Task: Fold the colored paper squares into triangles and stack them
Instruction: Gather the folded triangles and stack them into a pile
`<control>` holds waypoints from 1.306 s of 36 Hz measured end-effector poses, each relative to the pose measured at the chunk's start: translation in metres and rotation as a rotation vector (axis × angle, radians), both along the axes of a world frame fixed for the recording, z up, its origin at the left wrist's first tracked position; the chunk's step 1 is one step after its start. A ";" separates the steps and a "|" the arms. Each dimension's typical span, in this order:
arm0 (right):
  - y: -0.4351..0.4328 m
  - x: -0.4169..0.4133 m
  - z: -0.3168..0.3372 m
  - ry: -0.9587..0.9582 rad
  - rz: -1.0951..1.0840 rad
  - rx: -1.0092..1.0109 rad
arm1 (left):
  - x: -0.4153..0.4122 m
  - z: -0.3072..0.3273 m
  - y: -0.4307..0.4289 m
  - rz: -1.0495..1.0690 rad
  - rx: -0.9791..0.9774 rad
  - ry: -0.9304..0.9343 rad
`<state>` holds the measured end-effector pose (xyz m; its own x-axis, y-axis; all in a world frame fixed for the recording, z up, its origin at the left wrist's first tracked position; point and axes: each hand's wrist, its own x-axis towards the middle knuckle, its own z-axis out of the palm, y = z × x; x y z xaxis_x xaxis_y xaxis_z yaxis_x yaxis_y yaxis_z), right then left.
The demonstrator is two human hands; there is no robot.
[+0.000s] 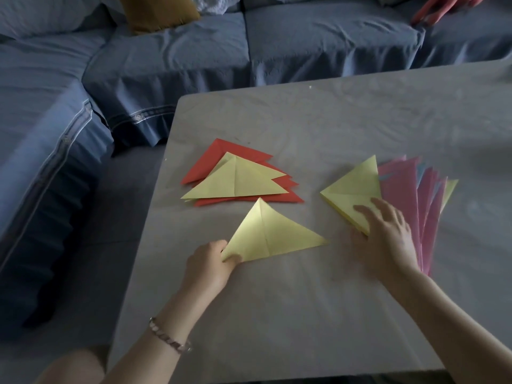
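Note:
A folded yellow triangle (266,234) lies near the middle of the table, and my left hand (210,264) pinches its left corner. Behind it sits a stack of folded red triangles (205,164) with a yellow triangle (238,178) on top. To the right, a yellow sheet (354,189) tops a fanned pile of pink, blue and yellow papers (401,189). My right hand (385,234) rests on the yellow sheet's near corner with fingers spread.
The grey cloth-covered table (304,314) fills the right of the view, its left edge beside a blue sofa (166,67). A mustard cushion (158,12) lies on the sofa. Another person's hand (443,6) shows at the top right.

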<state>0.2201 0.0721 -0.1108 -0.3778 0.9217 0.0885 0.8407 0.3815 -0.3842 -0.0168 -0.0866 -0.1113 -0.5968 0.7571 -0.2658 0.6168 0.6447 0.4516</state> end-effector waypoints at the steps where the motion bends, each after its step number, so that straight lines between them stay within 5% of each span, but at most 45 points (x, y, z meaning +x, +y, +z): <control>1: 0.004 0.001 0.000 -0.057 -0.041 -0.069 | 0.002 0.003 -0.002 -0.004 0.047 -0.019; 7: 0.010 0.000 -0.003 -0.199 -0.047 -0.173 | -0.005 0.038 0.007 0.066 0.274 -0.245; 13: 0.007 -0.001 -0.009 -0.131 -0.077 -0.110 | -0.065 0.049 0.058 0.102 0.309 -0.238; 16: 0.005 -0.003 -0.009 -0.085 -0.103 -0.091 | -0.091 0.045 0.079 0.136 0.272 -0.169; 19: 0.001 -0.004 -0.005 0.013 -0.172 -0.114 | -0.094 0.043 0.086 0.215 0.164 0.111; 22: -0.005 -0.002 -0.001 0.095 -0.205 -0.092 | -0.061 0.045 0.084 0.161 0.252 0.235; 24: -0.012 -0.002 0.003 0.126 -0.206 -0.088 | -0.031 0.037 0.082 0.092 0.321 0.069; 30: -0.046 -0.006 0.017 0.161 -0.147 -0.176 | 0.068 0.015 0.066 -0.003 0.158 -0.850; 34: -0.076 -0.010 0.020 0.171 -0.033 -0.170 | 0.101 0.009 0.063 0.127 0.133 -1.152; 39: -0.100 -0.016 0.017 0.234 0.240 -0.184 | 0.096 0.007 0.053 0.167 0.293 -0.886; 47: -0.083 -0.024 0.000 0.152 0.398 0.023 | 0.021 0.000 0.038 -0.059 0.180 -0.430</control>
<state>0.1956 -0.0108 -0.1106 -0.6844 0.7040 0.1897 0.5609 0.6746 -0.4798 0.0040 -0.0485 -0.1116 -0.4154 0.8432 -0.3413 0.3823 0.5023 0.7756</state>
